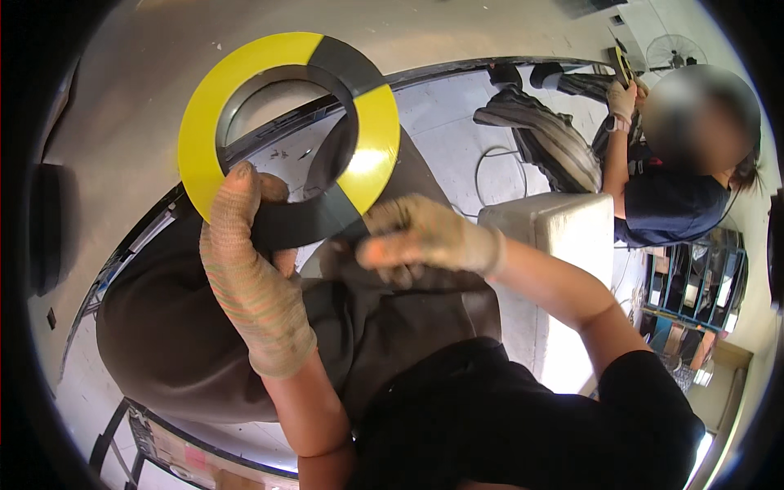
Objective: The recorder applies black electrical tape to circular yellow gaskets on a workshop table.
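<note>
A large flat ring (204, 122) with yellow and black sections is held up over my lap. My left hand (253, 278), in a thin striped glove with bare fingertips, grips its lower left part, thumb on the front face. At the lower right edge of the ring is my right hand (433, 241), gloved the same way, its fingers curled together. Something dark shows by those fingers, slightly blurred, and I cannot make out what they pinch. Through the ring's opening a table edge and my dark trousers (180, 343) are visible.
A broad grey-brown tabletop (147, 106) lies ahead, its dark edge curving past my knees. At my right stands a pale block-like box (563, 269). Farther right a seated person (678, 192) holds a yellow-black item, near a fan (676, 55) and a filled rack (694, 282).
</note>
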Motion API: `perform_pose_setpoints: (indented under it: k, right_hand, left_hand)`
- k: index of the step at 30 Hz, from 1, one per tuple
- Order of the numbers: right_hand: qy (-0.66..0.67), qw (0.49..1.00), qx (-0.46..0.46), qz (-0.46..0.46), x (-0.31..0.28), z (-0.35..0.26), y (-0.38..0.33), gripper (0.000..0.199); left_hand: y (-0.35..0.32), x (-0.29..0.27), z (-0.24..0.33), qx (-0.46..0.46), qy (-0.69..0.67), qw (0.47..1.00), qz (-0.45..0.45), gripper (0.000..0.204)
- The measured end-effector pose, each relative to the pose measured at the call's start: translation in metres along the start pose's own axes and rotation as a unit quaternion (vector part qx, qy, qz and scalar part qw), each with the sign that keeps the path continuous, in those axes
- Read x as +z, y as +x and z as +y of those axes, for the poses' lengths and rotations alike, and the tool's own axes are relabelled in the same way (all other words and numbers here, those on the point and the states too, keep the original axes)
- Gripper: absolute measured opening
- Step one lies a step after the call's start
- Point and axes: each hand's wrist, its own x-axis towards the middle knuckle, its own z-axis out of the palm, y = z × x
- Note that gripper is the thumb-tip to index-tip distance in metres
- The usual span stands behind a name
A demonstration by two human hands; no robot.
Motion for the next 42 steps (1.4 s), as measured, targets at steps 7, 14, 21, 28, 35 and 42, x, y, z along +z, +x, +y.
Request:
perform_pose_setpoints:
  k: [7,14,21,28,35,42]
  right_hand:
    - [-0.087,0.947,-0.304,0.053,-0.018,-0.029,0.074,0.042]
    - [-0.127,0.943,-0.287,0.11,0.001,-0.03,0.065,0.039]
    - [-0.078,0.986,-0.068,0.131,0.008,-0.064,-0.035,0.049]
    - [0.007,0.996,-0.033,0.079,0.051,-0.117,-0.065,0.045]
    - [0.375,0.902,0.022,-0.213,0.028,-0.088,-0.018,0.045]
    - [-0.046,0.997,-0.041,0.056,0.017,0.011,0.002,0.053]
  left_hand:
    - [0.008,-0.023,-0.02,0.093,0.033,0.992,-0.075,0.031]
    - [-0.015,-0.013,-0.031,0.029,-0.148,0.979,-0.135,0.051]
    - [-0.017,-0.002,-0.027,0.055,-0.064,0.995,-0.059,0.04]
    - [-0.027,0.01,-0.019,0.014,-0.005,0.999,-0.046,0.041]
    - [-0.011,0.008,-0.025,0.07,-0.006,0.997,0.013,0.043]
    - [-0.014,0.012,-0.017,0.016,0.018,0.998,0.063,0.032]
